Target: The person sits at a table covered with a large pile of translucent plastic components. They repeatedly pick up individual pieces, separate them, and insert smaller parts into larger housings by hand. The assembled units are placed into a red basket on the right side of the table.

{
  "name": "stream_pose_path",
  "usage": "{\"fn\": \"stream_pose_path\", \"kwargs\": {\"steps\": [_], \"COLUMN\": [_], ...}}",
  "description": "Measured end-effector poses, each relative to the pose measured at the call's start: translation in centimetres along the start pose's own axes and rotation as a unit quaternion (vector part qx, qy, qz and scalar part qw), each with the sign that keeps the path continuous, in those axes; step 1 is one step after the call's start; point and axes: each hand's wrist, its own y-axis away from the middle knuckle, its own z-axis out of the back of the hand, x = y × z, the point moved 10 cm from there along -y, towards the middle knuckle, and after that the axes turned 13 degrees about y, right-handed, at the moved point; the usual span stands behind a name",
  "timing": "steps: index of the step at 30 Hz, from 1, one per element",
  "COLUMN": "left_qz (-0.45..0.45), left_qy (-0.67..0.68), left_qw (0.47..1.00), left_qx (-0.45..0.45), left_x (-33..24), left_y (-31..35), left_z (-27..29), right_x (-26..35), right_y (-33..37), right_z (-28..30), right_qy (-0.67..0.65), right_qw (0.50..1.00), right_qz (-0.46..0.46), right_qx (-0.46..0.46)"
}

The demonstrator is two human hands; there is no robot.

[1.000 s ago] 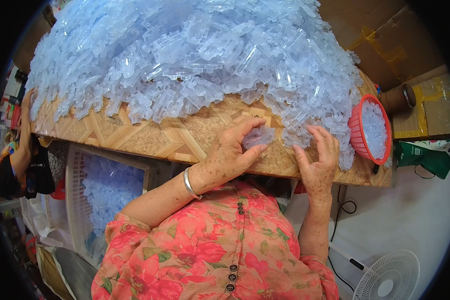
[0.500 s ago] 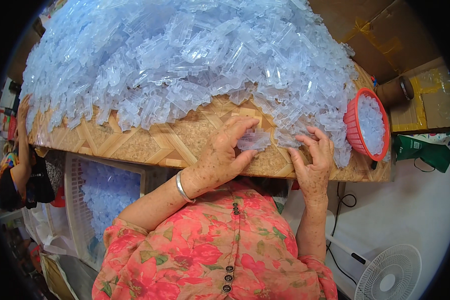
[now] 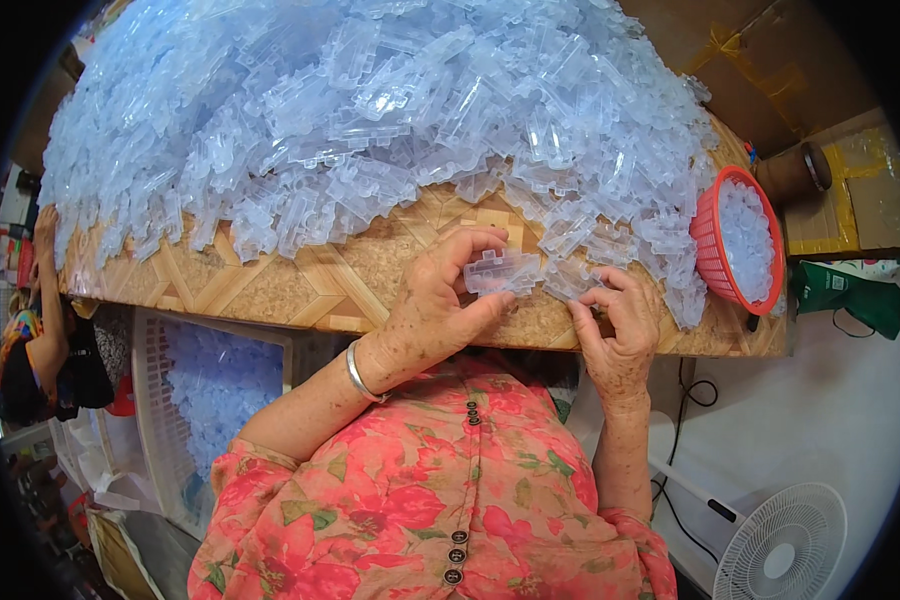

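Over the table's near edge, my left hand (image 3: pixel 438 292) curls its thumb and fingers round a clear plastic piece (image 3: pixel 502 272), a flat strip with small notches along its edge. To its right, my right hand (image 3: pixel 622 325) has bent fingers, with thumb and fingertips close together at the end of another clear plastic piece (image 3: pixel 566 279). The two pieces lie side by side between my hands, almost touching. Beyond them rises a large heap of the same translucent bluish pieces (image 3: pixel 370 130), spread over the wood-patterned table (image 3: pixel 310 290).
A red plastic basket (image 3: pixel 708 245) of small pieces leans at the table's right end. Below left stands a pale crate (image 3: pixel 150 400) of similar pieces. Another person's arm (image 3: pixel 48 290) touches the table's left end. Cardboard boxes (image 3: pixel 875 205) and a white fan (image 3: pixel 780 560) are to the right.
My left hand's plastic piece has tilted and shows more clearly between the fingers. The right hand's thumb and fingertips have drawn closer together at the other piece.
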Motion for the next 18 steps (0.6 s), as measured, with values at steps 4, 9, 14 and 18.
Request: {"fn": "stream_pose_path", "kwargs": {"steps": [4, 9, 14, 18], "left_qz": [0.075, 0.079, 0.088, 0.055], "left_qy": [0.01, -0.004, 0.075, 0.196], "left_qw": [0.997, 0.997, 0.993, 0.979], "left_qx": [0.0, -0.01, -0.005, 0.001], "left_x": [0.6, 0.1, 0.5, -0.4], "left_y": [0.1, -0.5, -0.6, -0.7], "left_z": [-0.2, -0.4, -1.7, -3.1], "right_x": [-1.4, 0.2, 3.8, 5.9], "right_y": [0.8, -0.1, -0.8, -0.5], "right_z": [-0.2, 1.7, 2.9, 1.9], "right_qy": [-0.089, -0.107, -0.022, -0.061], "right_qw": [0.993, 0.991, 0.992, 0.99], "right_qz": [-0.081, -0.061, 0.048, 0.068], "right_qx": [-0.002, -0.056, -0.115, -0.109]}}
